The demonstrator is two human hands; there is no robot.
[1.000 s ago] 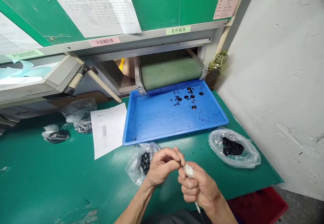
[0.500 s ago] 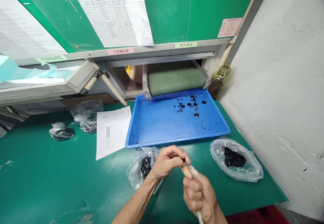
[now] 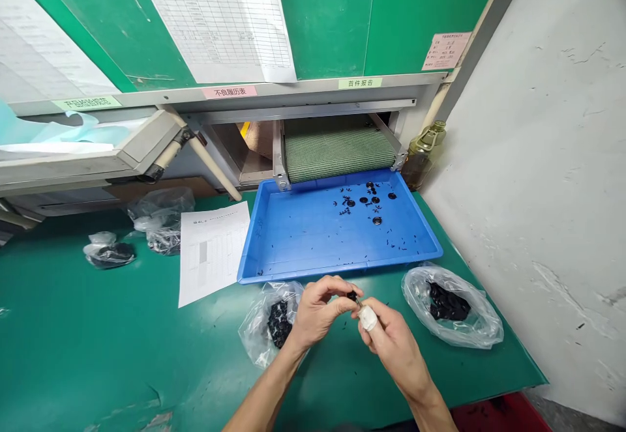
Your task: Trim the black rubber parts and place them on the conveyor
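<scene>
Head view. The left hand [image 3: 317,311] and right hand [image 3: 394,341] are raised close together over the green desk [image 3: 98,341], just in front of the near wall of a blue plastic tray [image 3: 337,274]. The left fingers [image 3: 340,285] are together, clamped on a small black part [image 3: 351,296]; its exact shape is too small to tell. That part sits between the hands, above the desk. The right fingers [image 3: 379,328] are curled shut around the white-wrapped grip [image 3: 368,318] of a slim hand tool, and its thin metal tip [image 3: 358,302] lies at the black part. Whether the tip touches the part or sits just beside it cannot be told.

A clear plastic bag of black parts [image 3: 259,341] lies below the left wrist; a second bag of black parts [image 3: 489,328] lies to the right. The tray holds black rings [image 3: 376,220] and scattered black slivers, and it sits below the end of a green mesh conveyor belt [image 3: 337,155]. A printed sheet [image 3: 212,253] lies on the desk left of the tray.

Judged from the hold, the step in hand is fine work on this single part. The next move calls for a steady pinch and close control of the tip.
</scene>
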